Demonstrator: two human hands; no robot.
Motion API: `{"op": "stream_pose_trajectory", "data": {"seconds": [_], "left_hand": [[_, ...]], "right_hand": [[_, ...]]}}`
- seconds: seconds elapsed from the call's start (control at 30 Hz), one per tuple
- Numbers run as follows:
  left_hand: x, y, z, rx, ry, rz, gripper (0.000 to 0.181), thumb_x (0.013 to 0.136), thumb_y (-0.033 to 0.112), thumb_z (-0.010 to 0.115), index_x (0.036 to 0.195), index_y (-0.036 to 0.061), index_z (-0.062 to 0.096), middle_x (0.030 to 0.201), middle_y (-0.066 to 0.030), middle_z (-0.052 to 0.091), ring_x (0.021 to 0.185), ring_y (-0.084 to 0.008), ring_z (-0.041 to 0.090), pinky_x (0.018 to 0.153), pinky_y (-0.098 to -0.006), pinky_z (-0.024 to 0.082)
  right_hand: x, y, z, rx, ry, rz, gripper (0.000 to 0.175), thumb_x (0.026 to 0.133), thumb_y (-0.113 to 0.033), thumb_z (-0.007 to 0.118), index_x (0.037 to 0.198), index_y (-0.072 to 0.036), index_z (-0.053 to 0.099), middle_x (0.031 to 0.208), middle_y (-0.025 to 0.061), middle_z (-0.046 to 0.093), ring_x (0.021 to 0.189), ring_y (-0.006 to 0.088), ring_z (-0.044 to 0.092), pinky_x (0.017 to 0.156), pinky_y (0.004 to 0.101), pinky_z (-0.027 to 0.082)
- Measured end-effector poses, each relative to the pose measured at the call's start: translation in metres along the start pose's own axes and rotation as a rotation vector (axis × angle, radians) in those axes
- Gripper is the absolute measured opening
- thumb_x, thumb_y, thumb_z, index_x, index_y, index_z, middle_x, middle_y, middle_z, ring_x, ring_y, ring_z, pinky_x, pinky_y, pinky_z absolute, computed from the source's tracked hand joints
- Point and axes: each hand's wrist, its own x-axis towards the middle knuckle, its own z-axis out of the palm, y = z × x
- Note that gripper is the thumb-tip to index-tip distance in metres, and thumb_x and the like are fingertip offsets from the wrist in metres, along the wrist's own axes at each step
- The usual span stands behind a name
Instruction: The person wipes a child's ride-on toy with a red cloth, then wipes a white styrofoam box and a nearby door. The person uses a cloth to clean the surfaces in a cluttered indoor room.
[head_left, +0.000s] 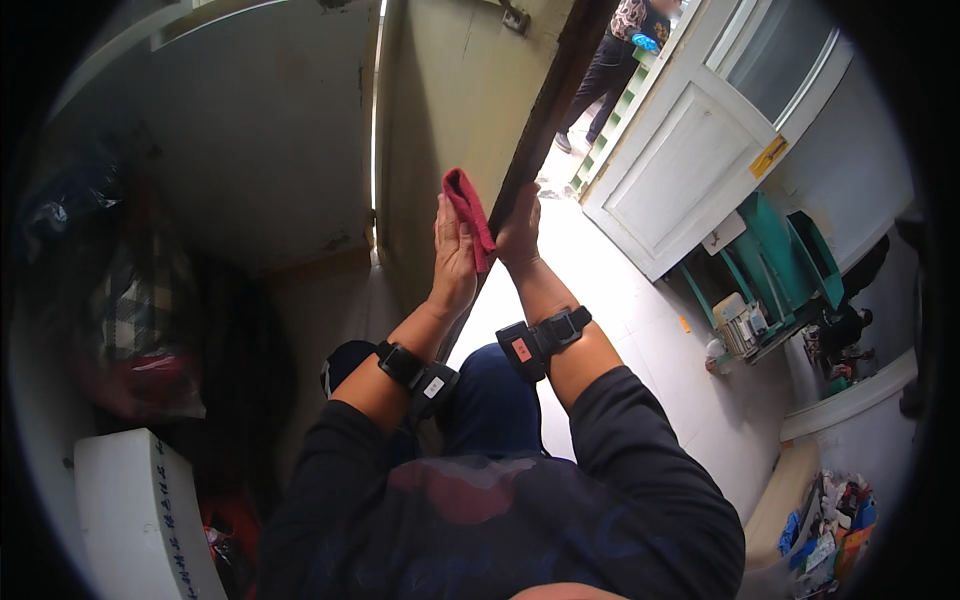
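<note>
A folded red cloth (469, 217) lies between my left hand (452, 259) and the cream-painted face of a door (450, 97). The fingers of that hand are straight and together, pointing up, and keep hold of the cloth near the door's dark edge (547, 105). On the other side of this edge, my right hand (520, 232) rests against the door, its fingers partly hidden. Both forearms wear black strapped devices. The door stands ajar, with my knees close to its lower part.
Beyond the doorway a person (604, 75) with a blue glove stands outside. To the right are a white panelled door (690, 165), a green machine (772, 255) with a motor (739, 322), and a bag of mixed items (832, 532). A white foam box (127, 517) and plastic-wrapped bundles (135, 315) fill the left.
</note>
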Motion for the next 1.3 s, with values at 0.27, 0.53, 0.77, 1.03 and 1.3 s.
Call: {"op": "stream_pose_trajectory", "data": {"seconds": [0.27, 0.53, 0.77, 1.03, 1.3], "left_hand": [[0.105, 0.161, 0.004, 0.366, 0.038, 0.773, 0.058, 0.079, 0.023, 0.066, 0.134, 0.0134, 0.05, 0.149, -0.0213, 0.024, 0.135, -0.0481, 0.02, 0.11, -0.0504, 0.022], [0.208, 0.241, 0.009, 0.562, 0.336, 1.031, 0.053, 0.086, 0.019, 0.059, 0.136, 0.0063, 0.044, 0.14, -0.0221, 0.035, 0.126, -0.0417, 0.036, 0.104, -0.046, 0.032], [0.191, 0.198, 0.016, 0.565, 0.2, 1.045, 0.058, 0.091, 0.017, 0.053, 0.143, 0.0048, 0.03, 0.147, -0.0285, 0.02, 0.134, -0.048, 0.025, 0.103, -0.0487, 0.035], [0.054, 0.057, 0.01, 0.38, 0.119, 0.584, 0.046, 0.096, 0.012, 0.047, 0.138, 0.0007, 0.034, 0.136, -0.0246, 0.042, 0.117, -0.0349, 0.053, 0.092, -0.0382, 0.048], [0.181, 0.077, -0.018, -0.472, 0.16, 0.255, 0.034, 0.102, 0.027, 0.036, 0.13, 0.0085, 0.039, 0.106, -0.0103, 0.059, 0.08, -0.0184, 0.063, 0.067, -0.0311, 0.053]], "right_hand": [[-0.006, 0.002, 0.019, -0.194, -0.198, -0.077, 0.063, 0.099, -0.05, 0.026, 0.142, -0.005, 0.025, 0.142, 0.0122, 0.03, 0.132, 0.0218, 0.028, 0.109, 0.0358, 0.024], [-0.011, 0.001, 0.026, -0.173, -0.015, -0.088, 0.07, 0.097, -0.055, 0.025, 0.129, 0.003, 0.045, 0.121, 0.0172, 0.053, 0.118, 0.0272, 0.048, 0.099, 0.0365, 0.036], [-0.007, -0.001, 0.012, -0.101, -0.033, -0.086, 0.073, 0.096, -0.056, 0.024, 0.129, 0.005, 0.043, 0.123, 0.0181, 0.053, 0.114, 0.0279, 0.052, 0.097, 0.0365, 0.04], [0.005, 0.006, -0.033, 0.014, -0.018, 0.072, 0.072, 0.096, -0.058, 0.022, 0.123, 0.004, 0.048, 0.114, 0.0144, 0.059, 0.105, 0.0242, 0.058, 0.091, 0.0347, 0.045], [0.002, 0.021, -0.045, 0.071, 0.087, 0.018, 0.073, 0.093, -0.061, 0.034, 0.125, 0.004, 0.045, 0.11, 0.0103, 0.058, 0.102, 0.0182, 0.055, 0.088, 0.0303, 0.043]]}}
